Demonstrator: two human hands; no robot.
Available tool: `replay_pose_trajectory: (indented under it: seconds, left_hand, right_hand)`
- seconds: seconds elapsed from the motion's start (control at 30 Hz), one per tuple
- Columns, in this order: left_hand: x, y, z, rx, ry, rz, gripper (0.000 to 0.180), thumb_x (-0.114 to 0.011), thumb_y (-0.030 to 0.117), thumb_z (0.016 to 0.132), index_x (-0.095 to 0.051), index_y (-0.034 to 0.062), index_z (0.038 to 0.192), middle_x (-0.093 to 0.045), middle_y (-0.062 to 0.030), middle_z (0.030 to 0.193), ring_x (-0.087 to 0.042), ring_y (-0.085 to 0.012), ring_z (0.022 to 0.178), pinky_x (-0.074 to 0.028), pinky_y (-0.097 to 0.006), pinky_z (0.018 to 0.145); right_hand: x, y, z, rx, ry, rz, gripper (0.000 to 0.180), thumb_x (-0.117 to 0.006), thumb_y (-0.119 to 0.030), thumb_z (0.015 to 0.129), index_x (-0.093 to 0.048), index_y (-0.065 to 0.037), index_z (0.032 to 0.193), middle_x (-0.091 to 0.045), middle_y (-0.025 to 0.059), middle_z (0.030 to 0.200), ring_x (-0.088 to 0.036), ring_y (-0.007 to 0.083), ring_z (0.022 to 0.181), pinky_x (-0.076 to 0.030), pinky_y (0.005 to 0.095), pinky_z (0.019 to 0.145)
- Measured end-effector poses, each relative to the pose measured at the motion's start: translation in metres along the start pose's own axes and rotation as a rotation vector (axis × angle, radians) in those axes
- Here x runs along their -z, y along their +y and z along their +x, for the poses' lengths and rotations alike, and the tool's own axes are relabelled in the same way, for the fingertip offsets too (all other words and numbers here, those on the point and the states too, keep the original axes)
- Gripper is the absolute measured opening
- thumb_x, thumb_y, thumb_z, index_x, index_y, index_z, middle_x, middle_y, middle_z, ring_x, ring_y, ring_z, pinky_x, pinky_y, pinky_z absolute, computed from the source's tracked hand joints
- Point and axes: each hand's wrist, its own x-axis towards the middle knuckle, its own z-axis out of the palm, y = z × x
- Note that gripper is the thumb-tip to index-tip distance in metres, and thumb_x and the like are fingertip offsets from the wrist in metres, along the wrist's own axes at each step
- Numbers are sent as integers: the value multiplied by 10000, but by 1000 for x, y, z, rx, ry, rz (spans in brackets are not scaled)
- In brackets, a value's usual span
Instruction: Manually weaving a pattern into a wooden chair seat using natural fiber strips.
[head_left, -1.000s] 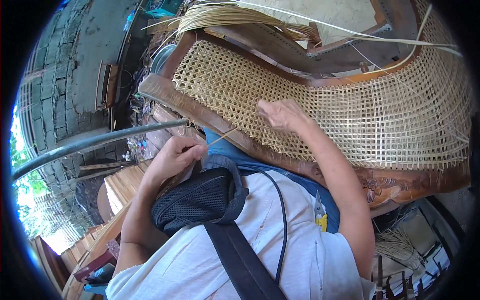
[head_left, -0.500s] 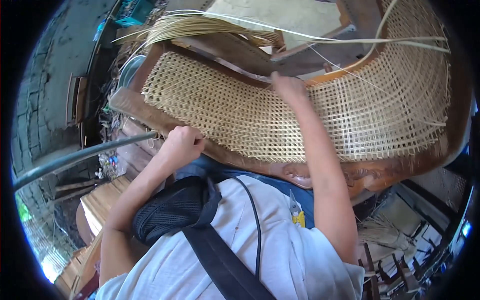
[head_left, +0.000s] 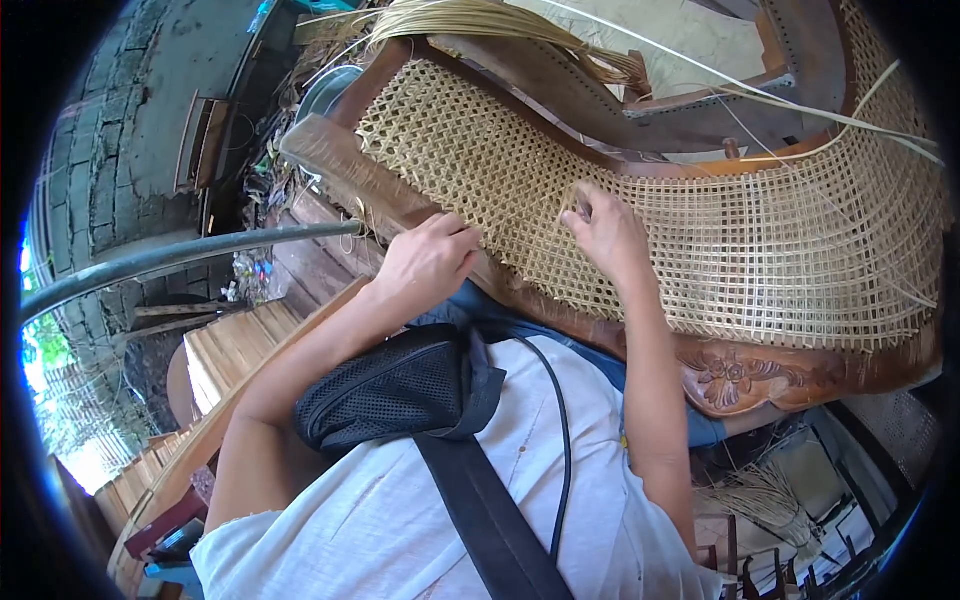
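Observation:
Across my lap lies a curved wooden chair frame (head_left: 350,178) with carved flowers on its near rail, filled with a woven cane panel (head_left: 500,150). At the near edge of the weave, my left hand (head_left: 435,258) has its fingers curled closed beside the rail; whatever it grips is hidden. Above the middle of the panel, my right hand (head_left: 608,232) is raised with thumb and fingers pinched together. Any strand between them is too fine to make out. Long pale cane strands (head_left: 840,118) run loose over the far right of the frame.
A bundle of cane strands (head_left: 470,22) rests across the far part of the frame. From the left a grey pipe (head_left: 200,250) reaches close to the near rail. Wooden boards (head_left: 245,345) stand at my left, and a black mesh pouch (head_left: 385,395) hangs on my chest.
My right hand has come back from the far rail to above the middle of the weave. My left hand stays closed by the near rail. The whole view has shifted.

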Motion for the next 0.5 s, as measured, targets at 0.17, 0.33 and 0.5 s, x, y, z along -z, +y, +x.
replay_pose_trajectory:
  seconds: [0.17,0.33,0.5]
  left_hand:
    - [-19,3,38,-206,-173,319,91,-601,171,785,-628,86,769,-576,-65,805,-588,-257,862,-532,-369,673]
    - [-38,-6,48,-432,-178,345,100,-603,192,822,-600,95,800,-580,-113,886,-612,-301,837,-516,-429,642]
    - [-19,-40,36,-400,-208,25,126,-634,108,757,-604,-14,743,-597,-198,689,-610,-376,639,-478,-452,578]
  right_hand:
    - [-20,38,-13,-114,450,380,517,-561,-248,915,-408,-52,1368,-653,273,1021,-644,421,947,-503,500,825]
    - [-114,53,6,346,412,337,170,-582,-151,797,-668,-5,784,-634,221,785,-619,358,766,-506,433,695]
    - [-115,-45,-20,306,334,620,158,-682,-126,699,-655,-8,801,-645,220,720,-639,373,683,-509,453,645]
